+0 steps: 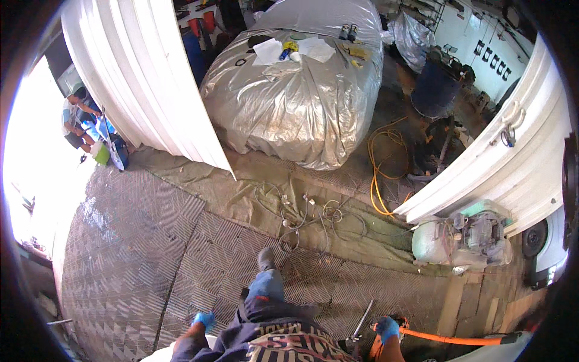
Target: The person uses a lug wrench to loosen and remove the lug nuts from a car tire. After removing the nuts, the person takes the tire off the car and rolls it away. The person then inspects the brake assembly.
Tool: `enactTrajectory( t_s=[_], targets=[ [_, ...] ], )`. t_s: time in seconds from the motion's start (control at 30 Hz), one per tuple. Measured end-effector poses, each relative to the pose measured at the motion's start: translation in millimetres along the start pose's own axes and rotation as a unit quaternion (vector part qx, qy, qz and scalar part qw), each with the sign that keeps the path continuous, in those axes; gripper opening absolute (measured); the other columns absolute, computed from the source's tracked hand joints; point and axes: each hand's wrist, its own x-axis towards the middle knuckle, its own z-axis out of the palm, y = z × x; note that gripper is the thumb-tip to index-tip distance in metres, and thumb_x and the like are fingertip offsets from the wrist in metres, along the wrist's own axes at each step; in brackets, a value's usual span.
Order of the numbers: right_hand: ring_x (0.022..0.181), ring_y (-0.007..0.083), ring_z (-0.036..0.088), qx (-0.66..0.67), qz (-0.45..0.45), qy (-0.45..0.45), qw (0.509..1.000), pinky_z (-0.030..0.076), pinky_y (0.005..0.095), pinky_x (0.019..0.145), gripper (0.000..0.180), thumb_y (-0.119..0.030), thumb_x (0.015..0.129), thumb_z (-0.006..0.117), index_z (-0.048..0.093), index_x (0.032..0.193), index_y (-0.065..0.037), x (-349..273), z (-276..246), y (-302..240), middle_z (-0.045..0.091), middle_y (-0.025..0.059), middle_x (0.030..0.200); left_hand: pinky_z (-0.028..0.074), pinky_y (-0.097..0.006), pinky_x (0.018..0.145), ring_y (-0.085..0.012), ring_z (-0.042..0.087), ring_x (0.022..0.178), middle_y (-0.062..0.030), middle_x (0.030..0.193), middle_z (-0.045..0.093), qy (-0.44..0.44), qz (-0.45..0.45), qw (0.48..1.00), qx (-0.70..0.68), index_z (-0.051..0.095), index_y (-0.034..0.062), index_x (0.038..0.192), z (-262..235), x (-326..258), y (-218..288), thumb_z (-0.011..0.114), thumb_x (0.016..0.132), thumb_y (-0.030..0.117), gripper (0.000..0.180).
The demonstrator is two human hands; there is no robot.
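My left hand [205, 320], in a blue glove, hangs low beside my body with its fingers loosely apart and nothing visible in it. My right hand [386, 329], also gloved in blue, is closed around an orange and black tool [376, 348], mostly hidden by the hand and forearm; its kind does not show. From beside that hand an orange hose [449, 339] runs off to the right. Just left of the right hand a thin metal rod [364, 316] slants upward. My left leg [266, 286] is stepping forward on the ribbed floor mats [223, 241].
A car under a silver cover [289, 114] stands ahead, papers [267, 52] and small items on it. White corrugated doors [142, 84] flank it. Loose cables [295, 224] lie on a green tarp [241, 196]. A dusty compressor [461, 238] stands right; another person [75, 117] bends at far left.
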Motion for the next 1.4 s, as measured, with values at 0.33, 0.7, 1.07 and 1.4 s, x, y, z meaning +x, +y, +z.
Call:
enactTrajectory(
  t_s=[0.33, 0.7, 1.07, 1.4],
  targets=[
    [0.077, 0.0203, 0.067, -0.295, 0.040, -0.218, 0.929, 0.055, 0.0340, 0.069, 0.031, -0.031, 0.090, 0.065, 0.068, 0.101, -0.003, -89.1, 263.7, -84.1, 0.070, 0.0096, 0.091, 0.052, -0.043, 0.067, -0.0270, 0.067, 0.071, -0.0128, 0.090, 0.072, 0.072, -0.201, 0.751, -0.625, 0.068, 0.0012, 0.096, 1.3, 12.3, -98.7, 0.048, 0.092, 0.035, 0.040],
    [0.055, 0.0137, 0.055, -0.244, -0.035, -0.213, 0.945, 0.042, 0.0296, 0.046, 0.018, -0.028, 0.090, 0.064, 0.063, 0.088, -0.011, -133.5, 530.0, -228.9, 0.060, 0.0009, 0.071, 0.048, -0.039, 0.057, -0.0240, 0.065, 0.066, -0.0096, 0.085, 0.071, 0.234, -0.167, 0.535, -0.794, 0.066, 0.0060, 0.093, -155.4, -14.1, -321.0, 0.052, 0.096, 0.045, 0.041],
    [0.064, 0.0170, 0.060, -0.580, -0.072, -0.249, 0.772, 0.045, 0.0322, 0.051, 0.033, -0.038, 0.090, 0.058, 0.066, 0.094, -0.006, -158.2, 851.2, -279.7, 0.067, 0.0055, 0.082, 0.042, -0.037, 0.051, -0.0179, 0.049, 0.055, -0.0014, 0.067, 0.058, 0.235, -0.234, 0.325, -0.886, 0.060, 0.0112, 0.070, -83.4, -65.1, -383.1, 0.055, 0.095, 0.043, 0.041],
    [0.062, 0.0195, 0.061, -0.561, -0.068, -0.309, 0.765, 0.047, 0.0356, 0.054, 0.026, -0.030, 0.088, 0.061, 0.065, 0.095, -0.006, -212.2, 1255.2, -320.6, 0.066, 0.0089, 0.081, 0.049, -0.036, 0.055, -0.0201, 0.061, 0.059, -0.0052, 0.075, 0.068, 0.151, -0.251, 0.041, -0.955, 0.067, 0.0073, 0.081, -73.7, -22.1, -462.9, 0.051, 0.095, 0.040, 0.039]
  ],
)
